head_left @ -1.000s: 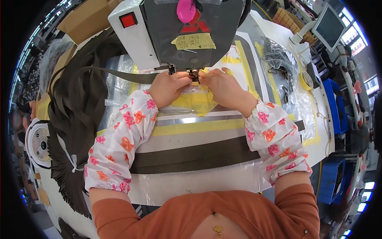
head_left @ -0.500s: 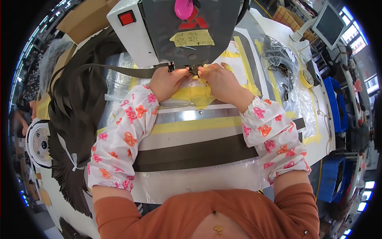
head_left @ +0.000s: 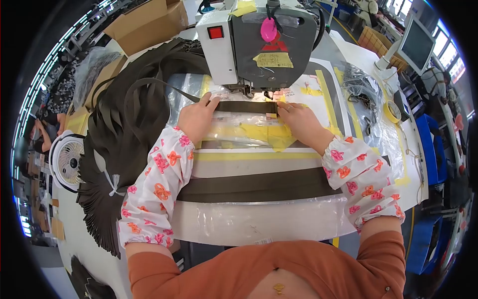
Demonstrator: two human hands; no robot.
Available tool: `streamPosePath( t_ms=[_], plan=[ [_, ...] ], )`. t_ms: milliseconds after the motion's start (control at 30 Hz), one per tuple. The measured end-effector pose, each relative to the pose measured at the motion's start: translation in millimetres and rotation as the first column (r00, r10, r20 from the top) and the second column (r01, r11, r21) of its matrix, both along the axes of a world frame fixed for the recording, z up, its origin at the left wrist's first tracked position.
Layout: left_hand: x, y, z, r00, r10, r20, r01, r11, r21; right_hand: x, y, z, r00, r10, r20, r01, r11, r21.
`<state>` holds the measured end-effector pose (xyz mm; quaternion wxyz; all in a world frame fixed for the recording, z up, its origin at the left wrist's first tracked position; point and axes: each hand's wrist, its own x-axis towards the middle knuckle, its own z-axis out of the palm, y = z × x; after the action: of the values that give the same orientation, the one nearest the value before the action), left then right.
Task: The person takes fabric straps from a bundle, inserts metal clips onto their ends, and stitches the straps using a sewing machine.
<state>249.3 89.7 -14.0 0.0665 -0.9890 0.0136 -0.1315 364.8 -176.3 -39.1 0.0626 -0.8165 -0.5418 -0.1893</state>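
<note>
A dark brown webbing strap (head_left: pixel 244 107) lies stretched between my two hands, just in front of the sewing machine (head_left: pixel 269 50). My left hand (head_left: pixel 196 118) is closed on the strap at its left, where it runs back toward a large bundle of dark straps (head_left: pixel 142 114). My right hand (head_left: pixel 300 121) pinches the strap's end, which looks folded or doubled. Behind the strap, the presser foot and needle area (head_left: pixel 249 93) stand apart from it. Beneath the hands is a work surface with yellow tape (head_left: pixel 269 133) and clear plastic.
Wide dark strips (head_left: pixel 259 185) lie across the table nearer to me. A white fan (head_left: pixel 67 162) stands at the left, with a cardboard box (head_left: pixel 147 25) behind. On the right are a plastic bag (head_left: pixel 366 94), a tape roll (head_left: pixel 392 111), a monitor (head_left: pixel 417 44) and blue bins (head_left: pixel 429 149).
Both hands have come away from the needle area toward me and spread apart. The strap now shows in full between them. The head view has shifted, showing more of the machine's top.
</note>
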Motion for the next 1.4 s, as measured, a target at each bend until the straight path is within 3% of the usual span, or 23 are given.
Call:
streamPosePath(
  t_ms=[133, 300, 333, 367, 400, 433, 467, 567, 633, 700, 767, 800, 833, 900, 967, 1000, 1100, 1133, 1233, 1267, 1333, 1400],
  plan=[
    [11.9, 16.6, -14.3, 0.993, -0.065, 0.094, 0.065, 0.998, 0.004, 7.4, -5.7, 3.7, 0.993, 0.105, 0.048, -0.098, 0.986, -0.136],
    [27.2, 32.6, -14.0, 0.983, -0.137, 0.118, 0.139, 0.99, -0.007, 10.9, 3.9, 8.8, 0.992, 0.125, 0.011, -0.123, 0.987, -0.099],
    [33.4, 39.8, -12.9, 0.934, -0.21, 0.289, 0.217, 0.976, 0.008, -0.6, 8.4, 12.5, 0.988, 0.152, -0.012, -0.153, 0.985, -0.086],
    [47.4, 52.8, -9.9, 0.915, -0.208, 0.346, 0.215, 0.976, 0.021, -16.6, 21.7, 7.5, 0.996, 0.074, 0.051, -0.064, 0.983, -0.17],
    [58.7, 68.1, -8.5, 0.894, -0.207, 0.398, 0.214, 0.976, 0.027, -28.6, 40.6, 3.4, 0.981, 0.161, 0.109, -0.161, 0.987, -0.009],
    [66.3, 80.3, -8.3, 0.875, -0.207, 0.437, 0.217, 0.976, 0.027, -39.5, 65.4, 5.7, 0.984, 0.177, 0.012, -0.177, 0.982, 0.061],
    [75.4, 91.2, -3.1, 0.939, -0.101, 0.329, 0.116, 0.993, -0.027, -50.0, 88.6, 13.6, 0.985, 0.17, -0.032, -0.165, 0.979, 0.117],
    [97.0, 114.5, -14.1, 0.939, 0.098, 0.33, -0.053, 0.988, -0.144, -46.4, 148.1, 12.1, 0.993, 0.116, 0.017, -0.118, 0.981, 0.153],
    [111.8, 129.9, -55.8, 0.897, 0.186, 0.4, -0.129, 0.978, -0.166, -31.0, 165.2, -3.4, 0.993, 0.085, -0.086, -0.075, 0.99, 0.121],
    [111.3, 133.7, -66.7, 0.869, 0.301, 0.394, -0.167, 0.926, -0.338, -16.1, 170.4, -6.4, 0.999, 0.015, 0.038, -0.018, 0.996, 0.088],
    [88.2, 99.7, -31.8, 0.897, 0.371, 0.241, -0.248, 0.872, -0.422, -13.7, 168.1, -12.0, 0.992, -0.093, 0.087, 0.084, 0.992, 0.097],
    [84.0, 93.8, -28.5, 0.908, 0.378, 0.181, -0.287, 0.874, -0.392, -11.1, 168.2, -19.0, 0.984, -0.122, 0.13, 0.09, 0.969, 0.229],
    [80.6, 89.7, -27.2, 0.918, 0.378, 0.12, -0.315, 0.88, -0.356, -8.9, 165.5, -23.2, 0.995, -0.071, 0.065, 0.051, 0.964, 0.262],
    [65.1, 76.7, -29.1, 0.963, 0.155, 0.219, -0.128, 0.983, -0.131, -6.7, 163.5, -24.0, 0.992, 0.015, -0.127, 0.031, 0.935, 0.353],
    [36.3, 41.2, -11.8, 0.992, 0.033, 0.119, -0.017, 0.99, -0.139, -14.2, 161.5, -15.4, 0.944, -0.049, -0.325, 0.108, 0.981, 0.164],
    [17.6, 24.0, -7.0, 0.994, -0.063, 0.09, 0.083, 0.967, -0.24, -17.9, 155.4, -8.9, 0.908, -0.097, -0.408, 0.13, 0.99, 0.053],
    [-34.6, -23.0, 20.7, 0.94, -0.329, 0.089, 0.334, 0.834, -0.439, -34.2, 119.9, -0.9, 0.881, 0.125, -0.456, 0.005, 0.962, 0.273],
    [-51.9, -36.3, 23.1, 0.939, -0.328, 0.099, 0.337, 0.829, -0.447, -31.3, 109.2, -10.1, 0.991, 0.126, -0.049, -0.115, 0.977, 0.182],
    [-89.3, -57.0, 10.4, 0.917, -0.4, 0.016, 0.356, 0.797, -0.487, -53.4, 63.0, 12.6, 0.972, 0.235, 0.016, -0.235, 0.967, 0.094],
    [-97.8, -61.7, 6.3, 0.9, -0.435, -0.031, 0.36, 0.78, -0.511, -62.4, 49.2, 16.4, 0.956, 0.257, -0.144, -0.242, 0.964, 0.109],
    [-101.5, -67.8, -4.1, 0.897, -0.441, 0.036, 0.395, 0.762, -0.512, -78.3, 25.7, 24.6, 0.849, 0.287, -0.443, -0.252, 0.958, 0.138],
    [-101.8, -68.1, -19.0, 0.895, -0.442, 0.066, 0.41, 0.756, -0.51, -93.7, 4.6, 39.1, 0.812, 0.265, -0.52, -0.266, 0.961, 0.074]
  ],
)
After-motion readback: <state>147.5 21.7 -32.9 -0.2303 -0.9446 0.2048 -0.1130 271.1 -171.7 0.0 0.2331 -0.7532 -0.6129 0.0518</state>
